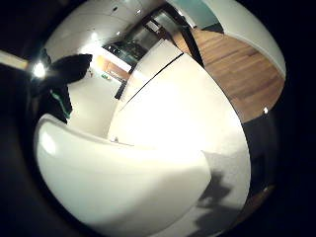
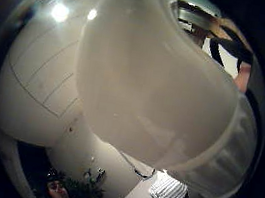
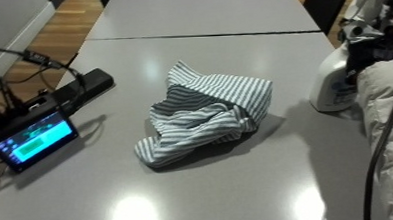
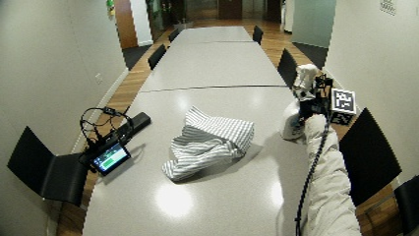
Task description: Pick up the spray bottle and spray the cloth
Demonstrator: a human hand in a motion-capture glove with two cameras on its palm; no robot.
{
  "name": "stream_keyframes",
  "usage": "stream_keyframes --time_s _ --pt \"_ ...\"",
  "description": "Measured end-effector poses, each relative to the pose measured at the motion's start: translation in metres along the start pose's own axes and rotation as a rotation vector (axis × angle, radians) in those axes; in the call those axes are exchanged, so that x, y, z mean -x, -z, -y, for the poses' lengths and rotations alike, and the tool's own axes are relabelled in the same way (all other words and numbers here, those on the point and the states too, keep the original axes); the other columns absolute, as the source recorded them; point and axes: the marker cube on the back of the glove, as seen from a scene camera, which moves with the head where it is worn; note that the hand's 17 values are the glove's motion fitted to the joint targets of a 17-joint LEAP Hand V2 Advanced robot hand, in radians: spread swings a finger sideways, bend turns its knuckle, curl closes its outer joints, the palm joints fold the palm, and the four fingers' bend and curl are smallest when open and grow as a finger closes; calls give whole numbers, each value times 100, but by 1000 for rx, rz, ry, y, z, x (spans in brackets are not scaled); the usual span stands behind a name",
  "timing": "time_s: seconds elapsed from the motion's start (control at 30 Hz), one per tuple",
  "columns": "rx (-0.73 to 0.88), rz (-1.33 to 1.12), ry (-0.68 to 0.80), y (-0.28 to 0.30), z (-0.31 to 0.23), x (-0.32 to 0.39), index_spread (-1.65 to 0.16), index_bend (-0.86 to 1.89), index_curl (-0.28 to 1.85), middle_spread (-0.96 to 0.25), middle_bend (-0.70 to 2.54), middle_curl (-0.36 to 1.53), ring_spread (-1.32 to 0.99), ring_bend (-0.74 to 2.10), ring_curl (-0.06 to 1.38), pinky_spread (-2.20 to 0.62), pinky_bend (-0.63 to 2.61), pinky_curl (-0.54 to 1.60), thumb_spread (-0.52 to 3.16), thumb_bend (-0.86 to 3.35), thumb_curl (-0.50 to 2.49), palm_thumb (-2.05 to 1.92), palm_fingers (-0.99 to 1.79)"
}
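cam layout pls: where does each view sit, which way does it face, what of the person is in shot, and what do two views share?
Little finger palm view: on the right palm, facing the spray bottle and table; no hand clearly shows.
Thumb palm view: same palm, bottle fills it; a fingertip shows at the edge.
Outside view: over the table, facing the striped cloth; sleeve and right hand at the bottle.
Wide outside view: higher, down the table; whole arm.
Shared: both outside views show cloth, bottle, screen.

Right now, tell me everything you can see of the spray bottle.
The spray bottle is white, seemingly translucent plastic, with a blue mark on its label. It stands upright on the grey table, at its edge, apart from the striped cloth. The gloved right hand is at its neck; its head is hidden. It fills the thumb side palm view.
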Motion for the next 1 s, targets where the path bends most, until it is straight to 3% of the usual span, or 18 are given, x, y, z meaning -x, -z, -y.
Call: stream_keyframes --time_s 0.13,0.27,0.5,0.67,0.87,1.0 --pt "-110 -51 21 30 1 9 -25 30 48 -10 66 48 -16 65 46 -19 38 37 48 14 59 103 125" --pt "-120 -352 161 45 8 35 -24 30 51 -10 67 50 -16 66 47 -20 38 40 41 12 61 105 125" --pt "-43 -1054 504 -18 28 103 -24 31 54 -10 67 52 -17 66 49 -22 39 42 32 7 64 107 125" --pt "2 -1413 666 -63 23 125 -24 31 56 -10 67 53 -17 66 50 -24 39 43 27 4 67 108 126" --pt "50 -1501 736 -97 24 123 -24 31 58 -11 67 54 -18 66 51 -25 40 45 24 0 69 108 128" --pt "54 -1176 588 -107 25 115 -24 31 59 -11 67 54 -18 65 51 -26 41 45 22 -2 70 107 130"
